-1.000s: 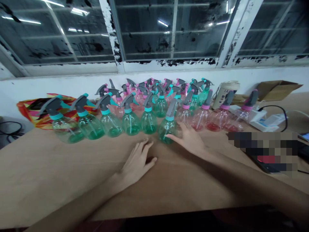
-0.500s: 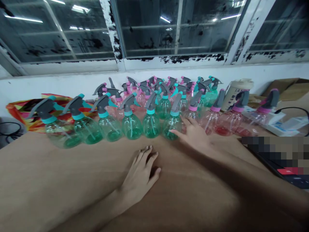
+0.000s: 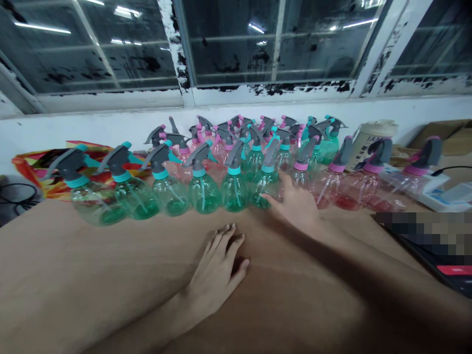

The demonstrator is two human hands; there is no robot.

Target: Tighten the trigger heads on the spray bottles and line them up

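I see a green spray bottle (image 3: 262,186) near the middle of the wooden table (image 3: 92,275), standing up at the end of a line of green ones. Its belly is round and see-through, like a little balloon made of plastic. The sides are shiny, and the green gets darker down at the bottom. Around its neck is a blue-green ring. On top sits a grey squirty head, with a bit of blue-green at the tip.

The right hand (image 3: 297,204) has hold of this bottle by its round part. The thumb is on the front and the other fingers curl around the right side, so the hand is partly closed. I can't tell how tight the squeeze is.

The left hand (image 3: 217,270) is low over the table in front of the line, palm down. Its fingers are loose and a bit spread, and they hold nothing.

Five more green bottles (image 3: 204,194) stand to the left in the same line. To the right are pink bottles (image 3: 359,189) with pink rings. Behind them is a crowd of pink and green ones. A bright bag (image 3: 25,164) is at the left, and a pale cup (image 3: 376,132) is at the right.
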